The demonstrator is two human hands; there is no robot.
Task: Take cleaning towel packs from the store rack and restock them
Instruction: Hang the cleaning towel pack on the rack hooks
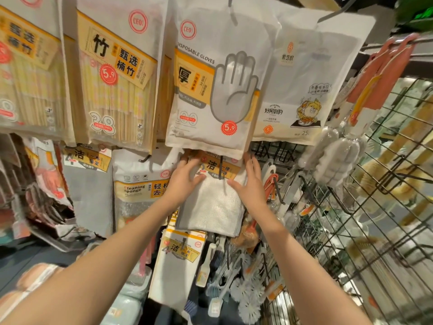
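both hands reach up to one towel pack [212, 202] hanging on the wire rack [365, 207], just below the glove pack [210, 90]. the left hand [186, 178] lies on the towel pack's upper left edge, fingers spread and lightly bent over the yellow label, thumb across the front. the right hand [249, 184] is at the pack's right edge, fingers straight and pointing up, thumb touching the white cloth; whether it grips is unclear. a black hook [220, 168] runs down the label between the hands. left of the towel pack hangs a sponge pack [140, 184]; below it hangs a second towel pack [178, 263]. right of it hang brushes [337, 158].
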